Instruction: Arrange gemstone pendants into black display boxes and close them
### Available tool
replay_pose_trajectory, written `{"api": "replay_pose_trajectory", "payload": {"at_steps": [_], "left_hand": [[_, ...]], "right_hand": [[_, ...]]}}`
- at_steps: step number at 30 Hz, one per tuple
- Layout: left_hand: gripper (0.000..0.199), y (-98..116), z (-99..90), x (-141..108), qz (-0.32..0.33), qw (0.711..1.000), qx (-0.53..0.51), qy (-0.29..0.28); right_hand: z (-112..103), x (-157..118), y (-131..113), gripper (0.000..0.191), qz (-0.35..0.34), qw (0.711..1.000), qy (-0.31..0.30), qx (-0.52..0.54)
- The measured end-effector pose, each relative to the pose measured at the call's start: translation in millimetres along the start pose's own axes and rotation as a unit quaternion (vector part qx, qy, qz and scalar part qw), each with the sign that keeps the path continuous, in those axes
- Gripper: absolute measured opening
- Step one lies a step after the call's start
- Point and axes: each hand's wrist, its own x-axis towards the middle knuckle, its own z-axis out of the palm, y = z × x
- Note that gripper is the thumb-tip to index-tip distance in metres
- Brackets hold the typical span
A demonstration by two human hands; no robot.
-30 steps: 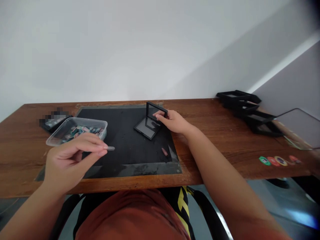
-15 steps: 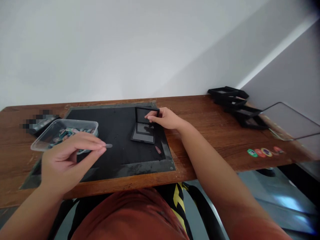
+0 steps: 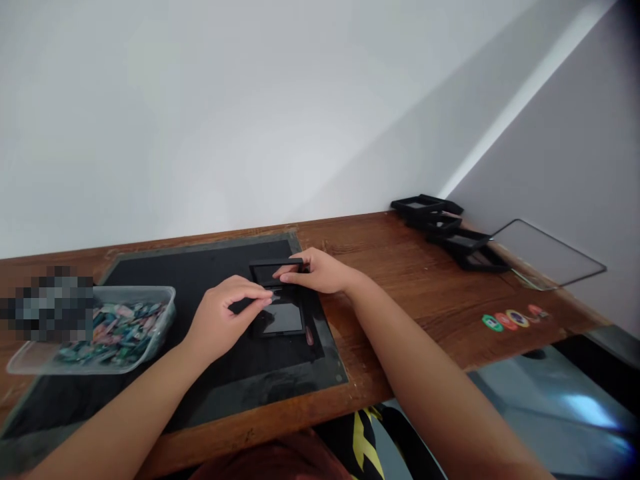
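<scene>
Head view, centre of frame: hinged black display case (image 3: 278,313) open on black mat (image 3: 200,373). Right hand (image 3: 315,272) pinches upright lid (image 3: 274,270). Left hand (image 3: 225,320), fingertips pressed together on a small piece hard to see, sits just left of the base, nearer it.

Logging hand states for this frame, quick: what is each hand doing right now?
Left hand: fingers pinched over the open black case; what they hold cannot be told.
Right hand: holding the case's raised lid.
</scene>
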Motion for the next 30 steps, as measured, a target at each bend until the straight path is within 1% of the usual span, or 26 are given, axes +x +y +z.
{"api": "replay_pose_trajectory", "payload": {"at_steps": [3, 6, 9, 11, 12, 16, 18, 23, 25, 30], "left_hand": [[0.005, -6, 0.4, -5, -0.016, 1.0, -0.009, 0.007], [0.005, -10, -1.9, -9, -0.049, 0.998, -0.026, 0.01], [0.002, -12, -2.2, -10, -0.128, 0.986, -0.105, 0.023], [0.008, -11, -0.3, -9, -0.173, 0.97, -0.167, 0.037], [0.012, -10, 1.1, -9, -0.185, 0.963, -0.19, 0.044], [0.022, -3, 5.9, -9, -0.205, 0.945, -0.247, 0.054], [0.025, 2, 6.1, -11, -0.221, 0.931, -0.286, 0.052], [0.021, 13, 1.9, -12, -0.264, 0.867, -0.419, 0.057], [0.02, 17, 0.1, -12, -0.266, 0.856, -0.441, 0.054], [0.014, 25, -2.4, -13, -0.263, 0.84, -0.474, 0.03]], "right_hand": [[0, 1, 2, 0.026, -0.003, 1.0, 0.001, -0.004], [1, 2, 4, 0.025, -0.002, 1.0, 0.004, -0.002], [1, 2, 5, 0.027, -0.009, 1.0, 0.005, -0.006], [1, 1, 6, 0.028, -0.012, 1.0, 0.005, -0.008], [1, 1, 6, 0.028, -0.012, 1.0, 0.006, -0.008], [2, 1, 6, 0.026, -0.012, 1.0, 0.007, -0.004], [2, 1, 5, 0.027, -0.011, 1.0, 0.004, -0.005], [3, 0, 4, 0.027, -0.011, 1.0, 0.001, 0.001], [4, 0, 4, 0.026, -0.017, 1.0, 0.003, 0.003], [4, -1, 1, 0.028, -0.021, 1.0, 0.004, 0.0]]}}
